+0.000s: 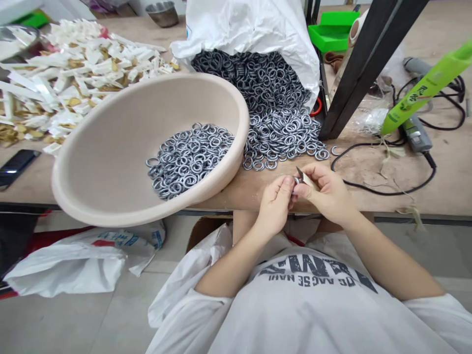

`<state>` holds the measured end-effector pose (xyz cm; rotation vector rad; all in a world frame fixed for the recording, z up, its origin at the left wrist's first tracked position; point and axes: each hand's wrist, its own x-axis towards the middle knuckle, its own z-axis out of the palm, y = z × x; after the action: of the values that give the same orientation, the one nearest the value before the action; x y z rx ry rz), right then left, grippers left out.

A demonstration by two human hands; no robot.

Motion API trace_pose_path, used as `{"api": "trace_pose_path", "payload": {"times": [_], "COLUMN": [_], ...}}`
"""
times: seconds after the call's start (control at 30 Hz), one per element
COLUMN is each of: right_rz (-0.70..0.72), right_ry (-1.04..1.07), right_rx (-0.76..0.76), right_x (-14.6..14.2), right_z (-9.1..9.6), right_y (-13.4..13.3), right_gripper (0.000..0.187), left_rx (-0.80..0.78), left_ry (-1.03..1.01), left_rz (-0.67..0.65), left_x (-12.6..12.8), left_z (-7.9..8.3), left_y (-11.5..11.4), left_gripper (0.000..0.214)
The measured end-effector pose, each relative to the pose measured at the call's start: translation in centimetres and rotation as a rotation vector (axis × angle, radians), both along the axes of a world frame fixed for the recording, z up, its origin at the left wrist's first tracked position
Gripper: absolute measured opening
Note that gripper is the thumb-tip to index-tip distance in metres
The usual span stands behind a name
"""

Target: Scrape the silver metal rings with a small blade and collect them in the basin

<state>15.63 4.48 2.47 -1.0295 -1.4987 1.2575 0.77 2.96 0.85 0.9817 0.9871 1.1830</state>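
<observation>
My left hand (275,204) and my right hand (328,191) meet at the table's front edge, both pinched closed. Between the left fingertips sits a small metal ring (296,181). The right hand grips a thin beige strip with a dark tip (303,176), touching the ring. A loose heap of grey metal rings (280,135) lies on the table just beyond my hands, spilling from a white sack (250,24). A beige plastic bowl (110,147) tilts over the table edge to the left, with several rings (188,160) inside it.
White and tan strips (73,69) are piled at back left. A phone (16,164) lies at the left edge. A black post (361,64), green trays (332,29), a corded tool (415,130) and a green bottle (427,86) stand on the right. White bags (73,260) lie on the floor.
</observation>
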Motion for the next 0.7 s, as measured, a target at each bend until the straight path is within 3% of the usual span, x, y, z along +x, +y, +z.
{"api": "trace_pose_path", "payload": {"times": [0.1,0.33,0.5,0.6,0.7], "right_rz": [-0.063,0.001,-0.041,-0.066,-0.241], "right_ry": [-0.100,-0.593,-0.700,-0.727,-0.751], "right_rx": [0.051,0.433,0.533,0.530,0.335], "right_x": [0.5,0.7,0.1,0.4,1.9], "right_z": [-0.2,0.1,-0.2,-0.7,-1.3], "right_y": [-0.1,-2.1,-2.4,-1.9,0.2], "right_gripper": [0.033,0.033,0.033,0.035,0.040], "left_rx": [-0.067,-0.146,-0.161,-0.196,-0.209], "left_ry": [-0.073,-0.116,-0.160,-0.161,-0.140], "left_rz": [0.023,0.082,0.103,0.070,-0.067], "left_x": [0.4,0.6,0.9,0.9,0.6], "left_z": [0.0,0.2,0.1,0.1,0.2], "left_y": [0.0,0.1,0.1,-0.2,-1.0], "left_gripper": [0.045,0.047,0.048,0.046,0.047]}}
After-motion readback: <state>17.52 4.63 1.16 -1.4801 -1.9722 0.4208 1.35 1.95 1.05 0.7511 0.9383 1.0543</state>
